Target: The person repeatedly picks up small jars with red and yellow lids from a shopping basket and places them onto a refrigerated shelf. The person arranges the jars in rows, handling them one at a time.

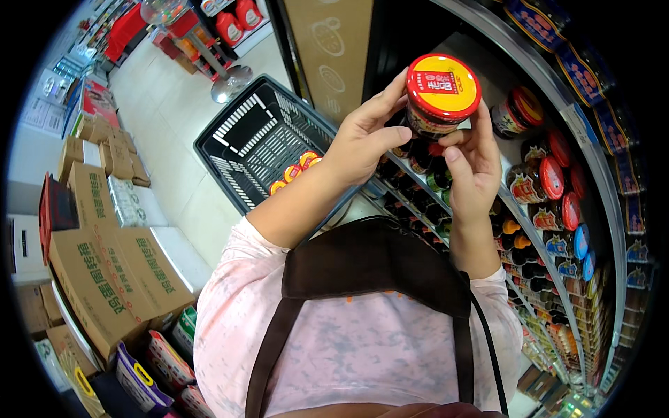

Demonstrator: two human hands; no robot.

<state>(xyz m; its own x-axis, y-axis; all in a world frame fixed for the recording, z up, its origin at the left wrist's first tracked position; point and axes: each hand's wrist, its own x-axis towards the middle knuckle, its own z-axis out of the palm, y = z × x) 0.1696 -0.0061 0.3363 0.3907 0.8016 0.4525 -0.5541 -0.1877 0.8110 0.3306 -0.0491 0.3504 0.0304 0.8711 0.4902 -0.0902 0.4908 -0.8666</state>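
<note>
A glass jar of dark sauce with a red and yellow lid (443, 89) is held up between both hands in front of the shelves. My left hand (373, 133) grips its left side, the thumb low on the glass. On its right side, the fingers of my right hand (470, 157) are around the jar, the thumb near its base. Beyond my left forearm stands a dark plastic shopping basket (211, 143) with several red and yellow lidded jars (292, 172) inside, partly hidden by the forearm. A similar jar (517, 112) stands on the shelf right of my right hand.
Curved shelves (569, 292) on the right hold jars with red lids (551, 177), jars with blue lids (581, 240) and many bottles. A cardboard panel (334, 52) stands behind the basket. Stacked cardboard boxes (115, 277) line the left; a candy machine's round metal base (232, 83) is on the floor.
</note>
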